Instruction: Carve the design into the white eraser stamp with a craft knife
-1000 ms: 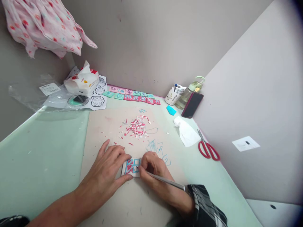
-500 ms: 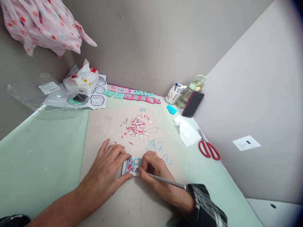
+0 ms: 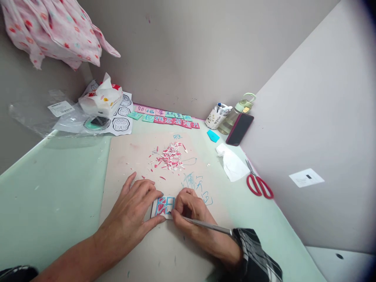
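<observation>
Two hands engaged: my left hand [image 3: 133, 213] pins the tile [image 3: 163, 206] flat; right hand [image 3: 190, 213] grips the knife [image 3: 207, 225], carving. Next cut needs steadiness.

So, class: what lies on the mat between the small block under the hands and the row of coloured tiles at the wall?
Head view: a pile of red-and-white shavings.

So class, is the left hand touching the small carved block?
Touching: the head view shows the left hand pressing fingers and thumb against the carved block's left edge.
</observation>
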{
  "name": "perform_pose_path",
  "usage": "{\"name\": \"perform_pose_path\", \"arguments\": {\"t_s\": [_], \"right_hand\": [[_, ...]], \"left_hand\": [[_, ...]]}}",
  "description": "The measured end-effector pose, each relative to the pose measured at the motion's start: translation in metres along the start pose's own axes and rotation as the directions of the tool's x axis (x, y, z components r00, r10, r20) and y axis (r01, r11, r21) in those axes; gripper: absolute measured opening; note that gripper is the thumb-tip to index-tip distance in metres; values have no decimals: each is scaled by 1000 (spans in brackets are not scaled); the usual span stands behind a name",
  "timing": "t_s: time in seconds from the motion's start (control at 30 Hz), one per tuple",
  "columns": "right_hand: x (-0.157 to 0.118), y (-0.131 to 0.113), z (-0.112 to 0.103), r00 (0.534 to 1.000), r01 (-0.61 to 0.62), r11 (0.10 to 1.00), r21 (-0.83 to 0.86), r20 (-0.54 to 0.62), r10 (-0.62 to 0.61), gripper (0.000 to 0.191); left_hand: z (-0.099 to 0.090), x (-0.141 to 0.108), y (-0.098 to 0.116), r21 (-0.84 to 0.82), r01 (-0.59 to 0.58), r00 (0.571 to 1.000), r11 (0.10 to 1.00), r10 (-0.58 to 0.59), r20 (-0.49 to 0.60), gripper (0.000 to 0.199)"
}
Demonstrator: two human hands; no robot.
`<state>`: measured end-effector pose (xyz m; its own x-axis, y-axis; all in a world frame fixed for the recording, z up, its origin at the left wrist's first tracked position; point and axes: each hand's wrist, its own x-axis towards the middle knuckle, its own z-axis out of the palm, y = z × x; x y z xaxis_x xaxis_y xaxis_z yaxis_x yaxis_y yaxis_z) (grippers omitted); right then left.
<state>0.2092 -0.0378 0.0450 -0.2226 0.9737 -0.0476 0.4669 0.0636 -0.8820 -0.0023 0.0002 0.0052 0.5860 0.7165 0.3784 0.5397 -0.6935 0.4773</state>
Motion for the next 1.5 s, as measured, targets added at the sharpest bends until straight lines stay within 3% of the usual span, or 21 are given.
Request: {"name": "perform_pose_path", "arguments": {"t_s": [0.27,0.77,1.5], "right_hand": [[3,9,7,994,-7,998,70,-113,15,24],[3,6,5,989,-90,987,131,-105,104,21],[4,9,11,983,-60,984,165,-163,87,24]], "left_hand": [[1,1,1,-16,-7,1000,1000,7,-5,31],[1,0,1,-10,-10,1000,1000,10,-9,34],[2,1,0,-18,-8,1000,1000,9,15,32]]}}
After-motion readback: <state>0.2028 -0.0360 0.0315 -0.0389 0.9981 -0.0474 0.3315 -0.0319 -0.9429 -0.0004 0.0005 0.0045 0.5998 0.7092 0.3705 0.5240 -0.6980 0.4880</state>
